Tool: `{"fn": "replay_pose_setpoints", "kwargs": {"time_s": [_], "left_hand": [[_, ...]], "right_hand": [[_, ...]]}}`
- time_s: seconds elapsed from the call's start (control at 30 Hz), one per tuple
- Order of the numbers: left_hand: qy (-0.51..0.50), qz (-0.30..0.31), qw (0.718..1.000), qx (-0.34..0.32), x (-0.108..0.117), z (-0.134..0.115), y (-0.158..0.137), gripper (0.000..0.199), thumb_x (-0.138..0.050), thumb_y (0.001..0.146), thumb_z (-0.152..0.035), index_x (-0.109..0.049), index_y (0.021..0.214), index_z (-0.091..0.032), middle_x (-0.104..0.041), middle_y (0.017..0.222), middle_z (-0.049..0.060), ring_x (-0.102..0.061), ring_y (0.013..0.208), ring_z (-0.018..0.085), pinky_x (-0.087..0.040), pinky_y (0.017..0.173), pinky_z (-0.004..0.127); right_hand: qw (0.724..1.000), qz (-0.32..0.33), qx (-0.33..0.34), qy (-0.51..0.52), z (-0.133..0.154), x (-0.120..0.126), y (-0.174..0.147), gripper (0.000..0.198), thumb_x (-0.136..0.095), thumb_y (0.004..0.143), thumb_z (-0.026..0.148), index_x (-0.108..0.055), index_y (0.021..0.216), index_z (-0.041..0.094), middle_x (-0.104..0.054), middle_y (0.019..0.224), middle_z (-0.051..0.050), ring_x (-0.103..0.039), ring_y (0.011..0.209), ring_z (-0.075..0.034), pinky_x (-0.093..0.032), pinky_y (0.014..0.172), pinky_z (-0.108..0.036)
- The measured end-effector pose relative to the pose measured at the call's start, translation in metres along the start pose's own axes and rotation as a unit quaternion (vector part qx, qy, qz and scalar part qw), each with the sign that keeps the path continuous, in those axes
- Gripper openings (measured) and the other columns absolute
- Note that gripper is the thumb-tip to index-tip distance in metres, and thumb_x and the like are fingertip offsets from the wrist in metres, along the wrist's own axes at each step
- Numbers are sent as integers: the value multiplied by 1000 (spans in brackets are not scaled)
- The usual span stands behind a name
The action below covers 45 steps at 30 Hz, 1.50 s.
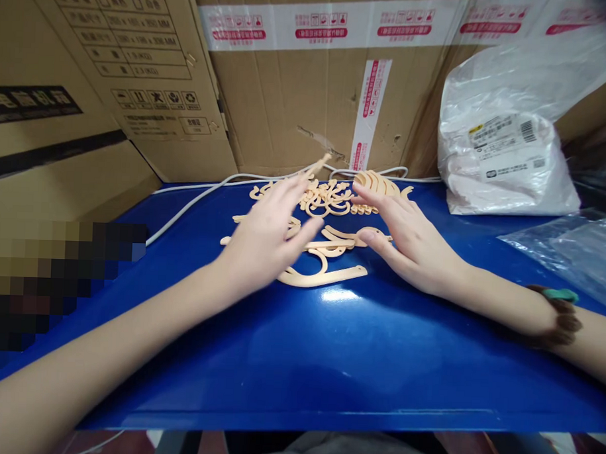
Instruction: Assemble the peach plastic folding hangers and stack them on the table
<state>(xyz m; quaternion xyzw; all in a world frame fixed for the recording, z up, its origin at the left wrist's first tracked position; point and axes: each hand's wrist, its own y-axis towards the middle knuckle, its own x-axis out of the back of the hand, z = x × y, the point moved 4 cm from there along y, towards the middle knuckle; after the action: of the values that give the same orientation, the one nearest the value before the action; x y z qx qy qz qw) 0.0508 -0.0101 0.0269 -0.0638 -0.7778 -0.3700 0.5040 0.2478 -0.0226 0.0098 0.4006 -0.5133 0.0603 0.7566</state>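
My left hand (268, 232) is stretched out over peach-coloured plastic parts, its thumb apart from the fingers. A thin peach piece (321, 164) sticks up beyond its fingertips; whether the fingers touch it is unclear. To the right, my right hand (412, 241) hovers with thumb and fingers spread, nothing visibly held. Between the hands lie curved arm-shaped parts (331, 276), like pieces of folding clothes hangers. Behind them is a heap of small hook-shaped parts (328, 200). A row of matching curved parts (384, 183) stands behind my right hand, which partly covers it.
All this rests on a glossy blue tabletop (377, 375). Cardboard boxes (287, 100) wall off the back and left. A white cable (184, 213) runs along the rear. At right are a white plastic parcel bag (509, 155) and a clear plastic bag (570, 249).
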Motion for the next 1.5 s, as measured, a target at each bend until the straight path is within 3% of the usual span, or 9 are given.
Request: {"fn": "replay_pose_setpoints", "kwargs": {"time_s": [0.23,0.43,0.57,0.67,0.77,0.97,1.2,1.4,1.5], "left_hand": [[-27,127,982,-136,-16,-42,-23,68,-46,95,-47,-27,149,-9,-24,158,18,-22,147,26,-28,119,45],[-17,153,970,-187,-15,-40,-23,61,-44,97,-45,-33,147,-13,-30,156,16,-27,145,26,-28,118,45],[-25,158,970,-185,-17,-37,-22,46,-46,97,-43,-48,134,-17,-39,151,13,-32,142,25,-31,115,44],[-30,165,969,-181,-21,-35,-22,32,-48,96,-39,-56,117,-16,-44,146,13,-34,139,26,-32,114,43],[-40,165,968,-186,-25,-33,-23,28,-48,96,-34,-56,117,-16,-49,140,13,-35,138,26,-31,114,43],[-75,194,961,-183,-29,-32,-24,27,-39,100,-32,-60,113,-19,-48,138,13,-36,136,27,-33,111,45],[-114,201,964,-129,-29,-32,-21,23,-37,101,-35,-53,105,-18,-48,138,11,-41,131,22,-34,111,40],[-116,202,963,-133,-30,-32,-21,21,-38,101,-34,-52,101,-18,-47,139,12,-39,133,24,-34,110,40],[-140,170,970,-107,-26,-30,-19,26,-43,100,-38,-52,113,-18,-50,136,12,-41,132,23,-35,109,39]], "right_hand": [[999,5,32,23,3,-2,-2,57,-34,100,44,-24,153,24,-50,145,-11,-45,133,-28,-29,111,-52],[982,-41,-44,179,1,5,-2,35,-41,100,37,-57,125,20,-66,124,-8,-59,118,-22,-44,102,-39],[966,-103,-84,222,-6,19,4,25,-45,98,38,-63,107,23,-71,95,-4,-67,91,-20,-53,82,-36],[973,-73,-75,207,-2,33,13,33,-41,98,36,-48,129,26,-69,92,-4,-65,73,-18,-53,68,-35],[991,-21,-49,119,9,44,18,44,-39,98,32,-37,141,24,-69,89,-4,-62,66,-18,-50,64,-35],[999,18,-5,-32,9,37,0,30,-44,96,35,-67,101,17,-72,81,-6,-64,65,-19,-41,57,-30],[996,47,-40,-69,-23,26,-8,28,-36,97,33,-58,86,20,-65,72,-5,-58,60,-18,-37,56,-29],[996,64,-58,-26,-26,23,-7,20,-36,95,31,-52,87,22,-65,81,-6,-60,68,-20,-40,62,-31],[995,82,-57,19,-22,21,-8,20,-37,96,33,-54,91,22,-65,84,-6,-60,72,-20,-41,64,-32]]}}
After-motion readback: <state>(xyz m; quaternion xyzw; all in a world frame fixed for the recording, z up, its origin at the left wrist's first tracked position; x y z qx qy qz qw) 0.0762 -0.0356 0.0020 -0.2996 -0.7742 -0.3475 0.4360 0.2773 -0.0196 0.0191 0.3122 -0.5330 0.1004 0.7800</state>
